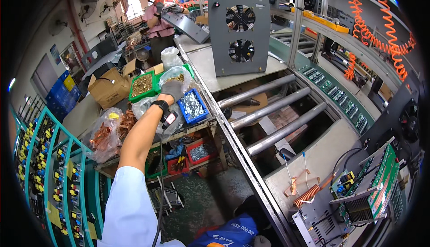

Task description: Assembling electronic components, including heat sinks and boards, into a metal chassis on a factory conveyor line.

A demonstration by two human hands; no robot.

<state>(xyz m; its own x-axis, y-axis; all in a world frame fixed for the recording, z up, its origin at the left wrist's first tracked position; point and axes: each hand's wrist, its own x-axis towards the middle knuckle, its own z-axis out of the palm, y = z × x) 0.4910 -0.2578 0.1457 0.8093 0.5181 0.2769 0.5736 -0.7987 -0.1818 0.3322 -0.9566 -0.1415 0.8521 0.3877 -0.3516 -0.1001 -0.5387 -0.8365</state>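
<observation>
My left hand (172,89), in a grey glove and with a dark watch at the wrist, reaches out to the parts bins on the left bench. It is over an opened clear plastic bag (166,74) of small brass-coloured parts; its fingers are hidden, so I cannot make out a grip. Right beside it stands a blue bin (196,120) of silvery hardware. A green bin (142,98) of brass-coloured pieces is on its other side. At the bottom edge a bit of grey glove, seemingly my right hand (262,241), shows beside my blue apron (228,234), its fingers not visible.
A grey panel with two fans (238,32) stands across the roller conveyor (277,108). An open metal chassis (320,224) with circuit boards and a copper coil (307,195) lies at the near right. Red bins (200,150) sit below the bench. A co-worker (159,21) holds a grey panel.
</observation>
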